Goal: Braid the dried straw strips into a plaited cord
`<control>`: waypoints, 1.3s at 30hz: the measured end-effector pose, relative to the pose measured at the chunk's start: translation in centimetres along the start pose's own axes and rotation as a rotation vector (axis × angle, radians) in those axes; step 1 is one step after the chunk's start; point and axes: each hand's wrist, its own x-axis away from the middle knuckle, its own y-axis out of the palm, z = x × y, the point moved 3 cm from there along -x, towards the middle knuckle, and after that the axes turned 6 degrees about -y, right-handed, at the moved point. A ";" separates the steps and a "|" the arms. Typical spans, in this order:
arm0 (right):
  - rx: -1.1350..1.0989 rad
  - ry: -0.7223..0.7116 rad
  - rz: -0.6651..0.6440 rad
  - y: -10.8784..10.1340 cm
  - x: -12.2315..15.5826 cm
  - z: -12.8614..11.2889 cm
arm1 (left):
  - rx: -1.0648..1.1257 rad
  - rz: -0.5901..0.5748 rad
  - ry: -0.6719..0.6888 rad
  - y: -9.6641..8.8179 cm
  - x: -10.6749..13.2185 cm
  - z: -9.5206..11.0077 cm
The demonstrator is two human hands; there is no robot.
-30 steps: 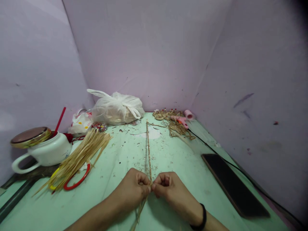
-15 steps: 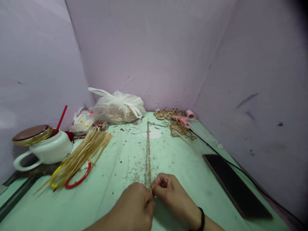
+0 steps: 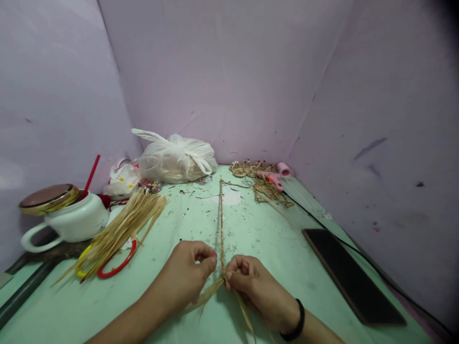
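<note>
A thin braid [image 3: 222, 229] of straw-coloured fibre runs straight down the table toward me, its far end tied to a twine. At its near end my right hand [image 3: 256, 286] pinches the braid between thumb and forefinger. Loose flat raffia strands [image 3: 245, 313] hang from that point below the right hand. Left of the braid, my left hand [image 3: 188, 270] is closed, thumb tip against the forefinger. Another raffia strand [image 3: 210, 292] stretches from the braid's end to its lower fingers, which seem to grip it; the hold is partly hidden.
At left, a raffia bundle [image 3: 129, 217] lies over red-and-yellow-handled scissors [image 3: 118, 272], beside a white mug [image 3: 81, 220] with a round lid. A white plastic bag [image 3: 179, 157] sits at the back. Tangled twine [image 3: 268, 193], a pink glue gun [image 3: 271, 178] and a phone [image 3: 353, 274] are at right.
My left hand has moved up and left, away from the right hand, uncovering loose strands at the braid's near end. The right hand stays at the braid.
</note>
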 end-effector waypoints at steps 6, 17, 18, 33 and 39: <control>-0.045 -0.058 -0.053 0.1 -0.4 0.1 | 0.357 -0.421 -0.205 2.2 -1.2 -1.1; 0.666 -0.294 0.054 -0.8 0.3 -0.3 | 0.103 -0.164 -0.088 2.4 -2.1 -1.9; 0.701 -0.268 0.076 -0.9 0.4 -0.4 | 0.082 -0.141 -0.066 2.4 -2.1 -2.0; 0.686 -0.320 -0.021 0.0 2.0 -1.7 | 0.201 -0.199 -0.045 2.5 -1.8 -1.6; 0.203 -0.214 0.300 -3.9 0.2 -3.1 | 0.168 -0.356 0.029 1.7 -2.1 -1.2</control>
